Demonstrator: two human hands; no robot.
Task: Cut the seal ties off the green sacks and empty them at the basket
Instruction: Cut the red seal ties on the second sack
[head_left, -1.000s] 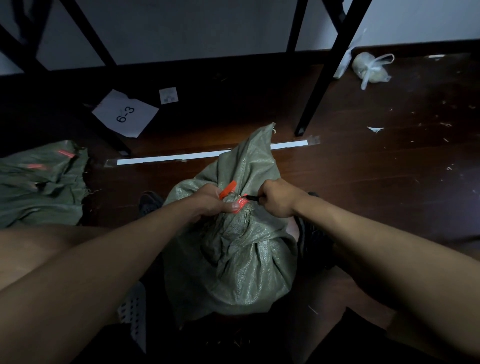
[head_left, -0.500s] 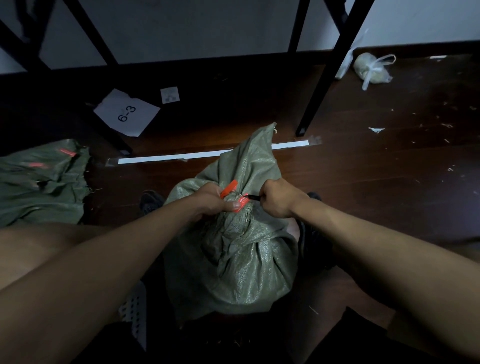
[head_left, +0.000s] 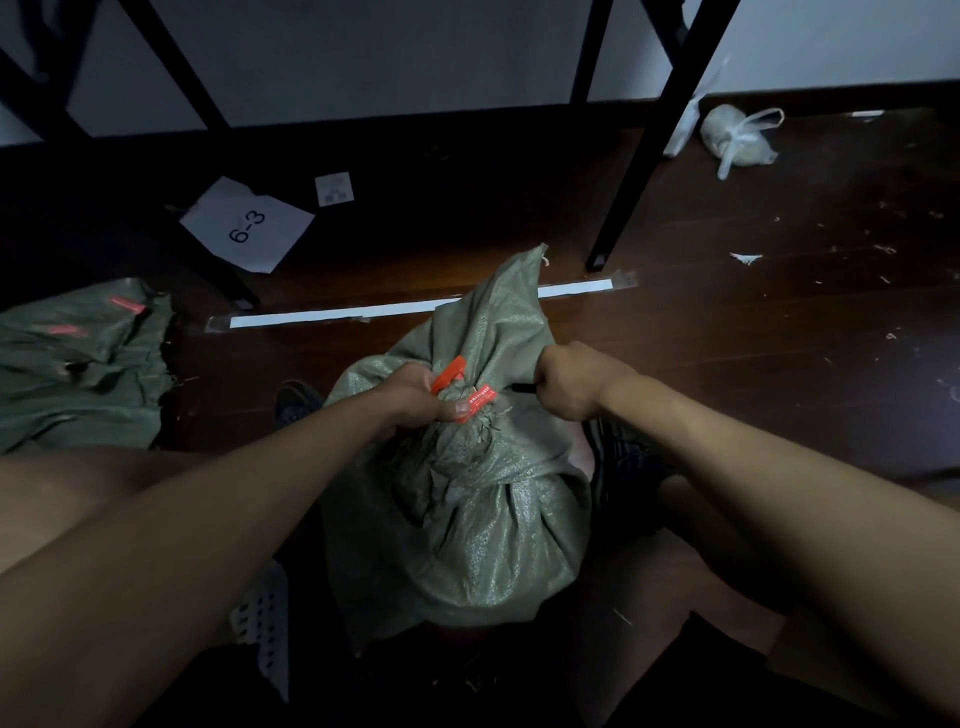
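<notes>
Gripping hands (head_left: 415, 395) (head_left: 569, 384) at green sack's (head_left: 467, 499) tied neck, arms outstretched.

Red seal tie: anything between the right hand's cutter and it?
Nothing visible. The right hand grips a dark tool whose tip points at the red seal tie on the green sack neck; the left hand holds the neck beside it.

Your right hand (head_left: 569, 384) has drawn slightly away from the red seal tie (head_left: 480, 397). More of the black tool (head_left: 522, 387) now shows between them.
</notes>
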